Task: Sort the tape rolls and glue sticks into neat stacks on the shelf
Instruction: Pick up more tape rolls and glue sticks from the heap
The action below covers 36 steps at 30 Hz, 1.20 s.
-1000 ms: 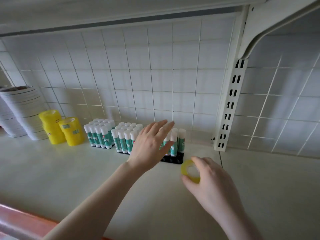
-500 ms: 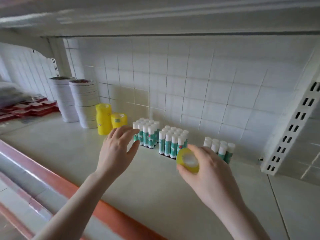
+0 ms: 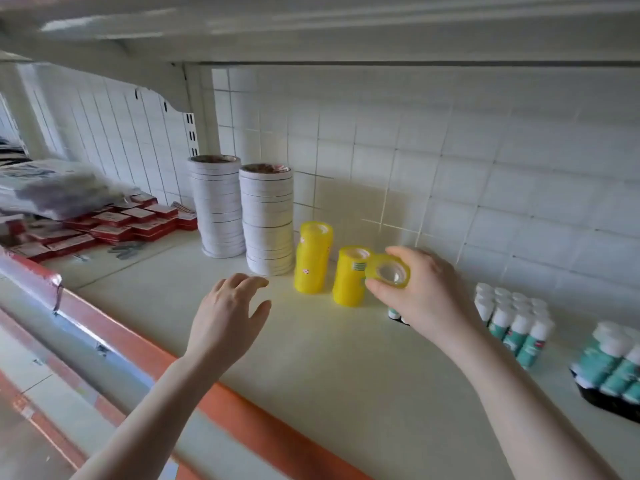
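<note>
Right hand (image 3: pixel 424 299) pinches yellow tape roll (image 3: pixel 388 271) beside shorter yellow tape stack (image 3: pixel 350 277) near shelf (image 3: pixel 311 368) back edge. Left hand (image 3: pixel 227 315) hovers, fingers spread, empty.

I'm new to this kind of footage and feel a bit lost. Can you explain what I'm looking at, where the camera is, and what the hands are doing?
There is no machine here: a person wears a camera on the head, looking down at their own bare hands over a shop shelf. The right hand pinches a yellow tape roll beside the shorter yellow stack; a taller yellow stack and two white tape stacks stand to its left. The left hand hovers open, holding nothing. Glue sticks stand upright at right; red boxes lie far left.
</note>
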Tool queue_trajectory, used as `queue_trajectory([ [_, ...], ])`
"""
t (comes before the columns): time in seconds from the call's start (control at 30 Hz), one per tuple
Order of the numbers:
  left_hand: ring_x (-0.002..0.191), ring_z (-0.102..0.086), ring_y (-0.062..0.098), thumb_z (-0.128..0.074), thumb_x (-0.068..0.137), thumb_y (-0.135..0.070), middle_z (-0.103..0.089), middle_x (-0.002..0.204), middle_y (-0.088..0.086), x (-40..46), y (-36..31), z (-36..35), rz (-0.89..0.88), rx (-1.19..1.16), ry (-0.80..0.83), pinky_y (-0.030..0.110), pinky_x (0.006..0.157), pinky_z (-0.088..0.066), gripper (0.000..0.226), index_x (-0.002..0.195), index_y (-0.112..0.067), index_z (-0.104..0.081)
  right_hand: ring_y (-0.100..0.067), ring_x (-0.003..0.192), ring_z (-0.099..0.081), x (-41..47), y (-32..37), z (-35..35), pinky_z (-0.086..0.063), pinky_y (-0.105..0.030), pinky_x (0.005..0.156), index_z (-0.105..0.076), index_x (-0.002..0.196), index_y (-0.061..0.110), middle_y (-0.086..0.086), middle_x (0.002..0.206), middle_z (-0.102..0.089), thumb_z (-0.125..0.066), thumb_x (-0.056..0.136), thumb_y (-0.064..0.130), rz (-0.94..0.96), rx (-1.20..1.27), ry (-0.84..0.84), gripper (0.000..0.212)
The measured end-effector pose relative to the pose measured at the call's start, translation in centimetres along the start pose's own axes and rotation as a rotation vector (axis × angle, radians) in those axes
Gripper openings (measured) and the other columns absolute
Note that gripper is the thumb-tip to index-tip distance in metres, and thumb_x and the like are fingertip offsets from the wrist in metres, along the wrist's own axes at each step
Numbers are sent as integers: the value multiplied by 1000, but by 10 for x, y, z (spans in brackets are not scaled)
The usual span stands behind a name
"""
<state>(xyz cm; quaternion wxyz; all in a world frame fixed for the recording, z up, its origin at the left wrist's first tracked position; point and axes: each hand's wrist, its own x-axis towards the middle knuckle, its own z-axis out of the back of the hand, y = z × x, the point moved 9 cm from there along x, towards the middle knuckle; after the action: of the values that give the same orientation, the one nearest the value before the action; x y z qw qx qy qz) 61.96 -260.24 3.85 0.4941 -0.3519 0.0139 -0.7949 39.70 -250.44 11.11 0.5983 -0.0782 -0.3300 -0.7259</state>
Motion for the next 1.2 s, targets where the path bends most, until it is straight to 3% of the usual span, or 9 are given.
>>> queue_trajectory([
  [0.1,100,-58,28,-69,82,-21,-63,106,4,2,22,-10,30,-28,45,36,83,-45,28,109,-14,-66,-29,106,-58,26,8,-22,-44,-31,82,-53,130,22,-3,125,-57,-67,79,42,-26,3,34,56],
  [0.2,104,-56,26,-68,83,-22,-62,110,3,2,32,-17,60,-52,58,35,84,-45,29,112,-15,-65,-24,119,-50,53,9,-39,-37,-27,90,-51,132,20,-4,131,-55,-67,80,40,-20,-33,69,58],
  [0.4,77,-63,29,-83,64,-15,-66,87,2,3,25,-23,-61,37,1,36,59,-53,35,97,-12,-69,-26,118,-51,101,18,-63,-39,-28,89,-53,131,20,-8,129,-57,-68,79,43,-9,-31,137,59],
  [0.83,78,-64,23,-85,61,-16,-66,89,-2,2,28,-19,-64,46,-63,32,59,-54,38,96,-15,-69,-23,117,-53,129,42,-104,-40,-28,93,-53,131,18,-6,130,-57,-71,77,40,80,33,322,61],
  [1.2,80,-64,22,-84,63,-16,-65,90,-2,1,29,-17,-46,56,-103,33,60,-53,37,97,-15,-69,-23,117,-53,132,42,-111,-40,-28,92,-52,132,17,-6,131,-57,-70,78,35,102,70,344,60],
])
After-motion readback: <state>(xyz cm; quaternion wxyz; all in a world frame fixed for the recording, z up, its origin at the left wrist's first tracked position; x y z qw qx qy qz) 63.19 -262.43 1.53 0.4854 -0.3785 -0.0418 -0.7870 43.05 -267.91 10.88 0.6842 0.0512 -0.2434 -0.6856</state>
